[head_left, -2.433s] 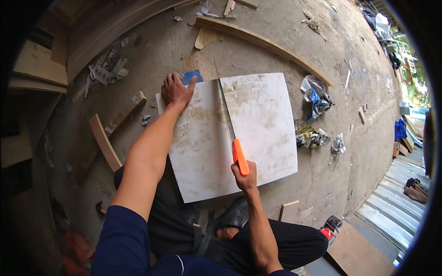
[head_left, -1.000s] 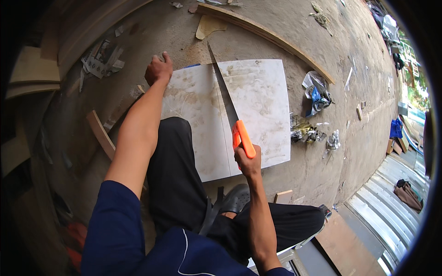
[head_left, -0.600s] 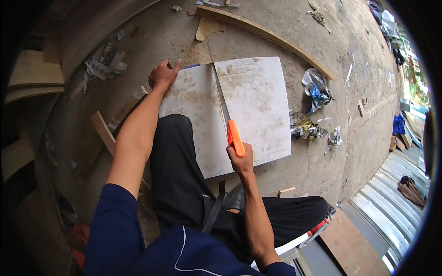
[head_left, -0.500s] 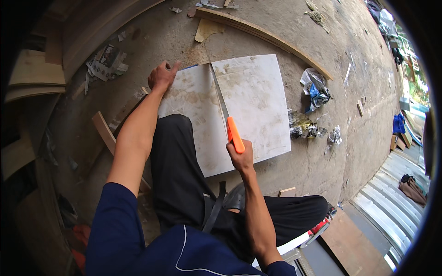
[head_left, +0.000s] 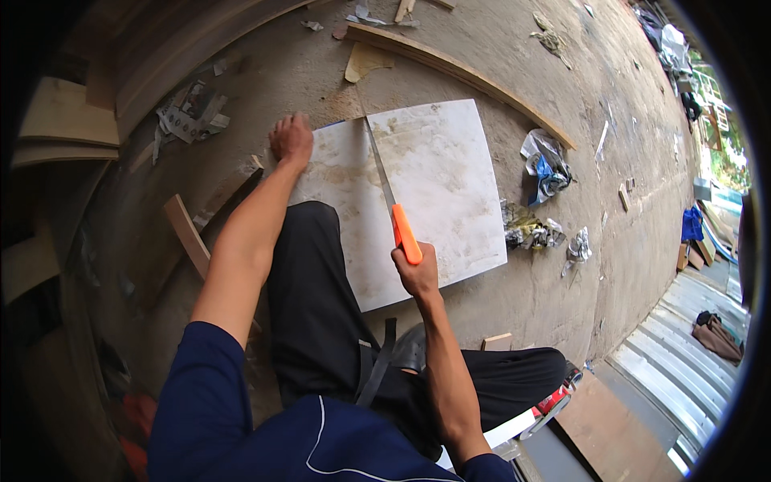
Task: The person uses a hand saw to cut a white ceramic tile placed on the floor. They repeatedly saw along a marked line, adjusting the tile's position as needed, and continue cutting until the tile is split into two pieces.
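A white board (head_left: 446, 185) with brown smudges lies in front of me, partly under my bent left knee. My right hand (head_left: 418, 269) is closed around the orange handle of a handsaw (head_left: 407, 234). The saw's thin blade (head_left: 381, 173) runs away from me along a line that splits the board from its far edge. My left hand (head_left: 291, 143) rests at the board's far left corner, fingers curled over the edge; its thumb is hidden.
Beyond the board lies a long wooden strip (head_left: 466, 76) beside a tan scrap (head_left: 365, 62). Crumpled wrappers (head_left: 548, 169) litter the floor to the right. Wood pieces (head_left: 186, 233) lie left of my arm. Corrugated metal sheets (head_left: 666, 329) are at the lower right.
The saw handle and my right hand have shifted slightly left. My left hand has turned at the corner, its thumb no longer showing. The board looks much the same.
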Available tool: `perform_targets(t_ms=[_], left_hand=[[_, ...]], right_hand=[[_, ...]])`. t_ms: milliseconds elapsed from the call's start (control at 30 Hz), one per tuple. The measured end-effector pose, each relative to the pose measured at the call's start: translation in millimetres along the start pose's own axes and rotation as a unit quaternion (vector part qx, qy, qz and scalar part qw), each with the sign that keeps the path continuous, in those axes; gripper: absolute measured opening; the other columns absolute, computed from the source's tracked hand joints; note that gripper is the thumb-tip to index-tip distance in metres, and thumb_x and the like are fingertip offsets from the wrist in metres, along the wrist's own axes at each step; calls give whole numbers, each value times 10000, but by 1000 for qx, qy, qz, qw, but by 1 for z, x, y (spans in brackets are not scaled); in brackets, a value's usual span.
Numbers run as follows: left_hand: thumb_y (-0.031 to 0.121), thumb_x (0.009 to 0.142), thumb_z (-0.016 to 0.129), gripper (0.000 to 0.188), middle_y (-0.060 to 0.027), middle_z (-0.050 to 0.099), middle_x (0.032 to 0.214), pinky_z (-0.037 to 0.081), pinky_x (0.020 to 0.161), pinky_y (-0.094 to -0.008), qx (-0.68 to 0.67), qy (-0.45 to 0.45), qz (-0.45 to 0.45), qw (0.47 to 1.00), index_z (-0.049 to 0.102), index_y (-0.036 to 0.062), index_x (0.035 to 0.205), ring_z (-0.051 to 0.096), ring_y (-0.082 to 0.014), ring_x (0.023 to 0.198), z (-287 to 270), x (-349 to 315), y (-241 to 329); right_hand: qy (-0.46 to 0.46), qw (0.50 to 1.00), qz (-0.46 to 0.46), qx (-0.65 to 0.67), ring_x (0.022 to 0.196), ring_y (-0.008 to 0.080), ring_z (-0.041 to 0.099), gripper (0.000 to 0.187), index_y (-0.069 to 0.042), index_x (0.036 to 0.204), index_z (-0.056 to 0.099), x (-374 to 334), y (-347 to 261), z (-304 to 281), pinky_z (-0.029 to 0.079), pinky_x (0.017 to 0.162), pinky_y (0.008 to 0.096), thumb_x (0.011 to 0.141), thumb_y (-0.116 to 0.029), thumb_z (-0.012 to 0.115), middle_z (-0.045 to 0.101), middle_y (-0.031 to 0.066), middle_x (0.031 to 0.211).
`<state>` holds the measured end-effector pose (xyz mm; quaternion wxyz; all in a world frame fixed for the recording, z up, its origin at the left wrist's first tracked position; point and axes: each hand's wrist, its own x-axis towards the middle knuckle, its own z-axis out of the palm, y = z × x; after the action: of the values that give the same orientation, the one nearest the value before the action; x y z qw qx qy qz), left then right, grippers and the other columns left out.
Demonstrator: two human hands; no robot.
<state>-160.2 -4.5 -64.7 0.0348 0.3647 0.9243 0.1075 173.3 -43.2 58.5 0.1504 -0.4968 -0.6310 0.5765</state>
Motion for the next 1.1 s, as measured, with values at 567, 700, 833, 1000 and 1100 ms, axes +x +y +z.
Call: perform_targets(t_ms=[567,700,833,1000,1100], left_hand=[[535,824,458,629,-148,575,1269,388,973,-449,-30,-388,-111,915,599,59,1210,545,-294,1154,30,82,34],[499,837,500,585,-145,591,1240,408,956,-413,-91,-437,-94,890,604,55,1203,558,-281,1116,54,99,44],[475,840,531,558,-141,594,1232,411,949,-411,-124,-466,-52,875,607,53,1198,560,-266,1102,65,94,53],[451,821,598,547,-125,599,1223,431,927,-407,-80,-509,-27,857,607,60,1205,556,-248,1109,76,112,37],[461,741,667,586,-119,620,1189,448,907,-395,-54,-472,-42,879,629,61,1167,572,-239,1097,71,116,25]], right_hand=[[-21,998,-53,-38,452,128,376,268,27,571,462,0,-14,-1,355,462,325,752,-104,610,420,76,472],[4,1000,-26,0,457,121,380,266,27,574,469,2,-5,-5,355,463,325,749,-115,610,415,78,470],[19,1000,-22,-13,464,119,385,264,31,580,467,-3,-4,-13,354,466,325,750,-118,603,415,78,476],[7,1000,-14,-9,464,122,387,269,30,581,462,-4,-8,-5,355,468,326,752,-124,601,416,81,480],[4,1000,-18,5,464,123,378,275,28,576,457,-6,-16,2,353,468,327,752,-126,601,415,75,480]])
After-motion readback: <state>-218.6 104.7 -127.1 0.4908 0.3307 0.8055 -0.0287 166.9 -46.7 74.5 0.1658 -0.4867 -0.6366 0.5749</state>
